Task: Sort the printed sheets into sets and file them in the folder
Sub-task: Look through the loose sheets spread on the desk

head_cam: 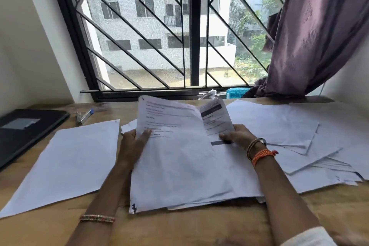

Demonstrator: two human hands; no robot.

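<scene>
Both hands are on paper. My left hand [134,142] pinches the left edge of a printed sheet [171,146], thumb on its face, fingers behind it. That sheet is raised at the top and curls over at its upper edge; it carries lines of blurred black text on its upper half and is blank below. My right hand [236,136] grips a second printed sheet [216,120] from the right, thumb on top; this one has a dark band near its head and stands behind the first. Both sheets rise out of the middle stack [229,181], thin white pages lying unevenly on the table [199,225] just in front of me.

I count three groups of paper. To the left lies a flat white pile [67,164], its top page blank. To the right a loose fan of sheets [299,146] spreads out, corners offset; I cannot count the pages in it.

At the far left edge sits one dark, flat folder [26,132] with a pale label. Between it and the raised sheet lie one metal stapler [80,118] and one blue-capped pen [91,113]. The table is warm-grained wood.
</scene>
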